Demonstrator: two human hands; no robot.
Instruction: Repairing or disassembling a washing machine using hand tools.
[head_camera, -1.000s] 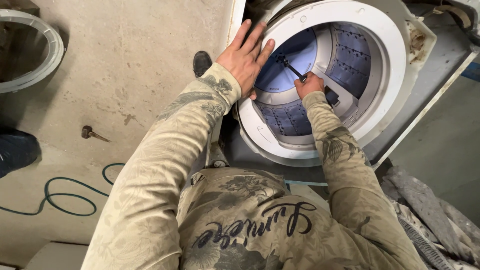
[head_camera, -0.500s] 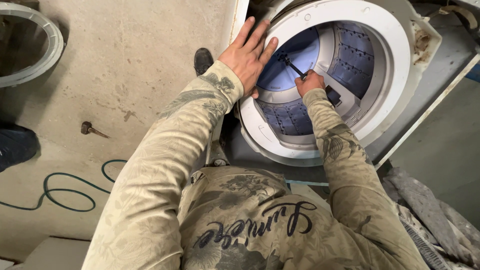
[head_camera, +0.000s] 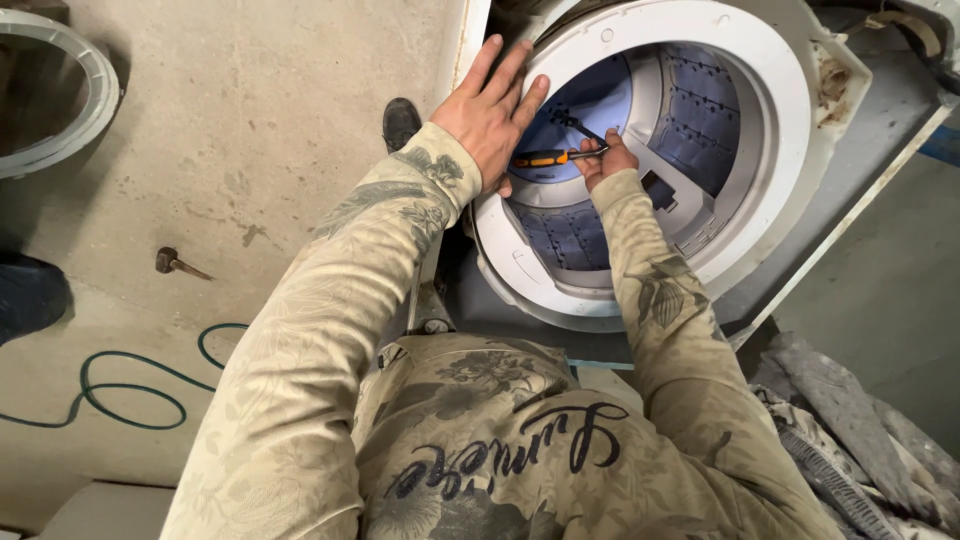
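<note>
Now that an orange-handled screwdriver (head_camera: 545, 157) has appeared crosswise in our right hand (head_camera: 603, 160), fingers closed around it, our left hand (head_camera: 490, 118) stays spread flat on the washer tub's white rim (head_camera: 790, 150), so we judge the fastener work inside has begun.

A long-sleeved top in a pale beige tone is worn, printed all over with a faded grey-green pattern of leaves and flowers. The print is seen along both sleeves, with a larger leaf motif near the left cuff (head_camera: 432, 165) and another on the right forearm (head_camera: 662, 298). The cuffs are close-fitting and reach the wrists. Dark cursive lettering is printed across the chest (head_camera: 500, 455). The fabric is creased at the elbows and shoulders. The left hand (head_camera: 490, 115) and the right hand (head_camera: 603, 160) are bare, with no gloves, rings or watch to be seen.
</note>
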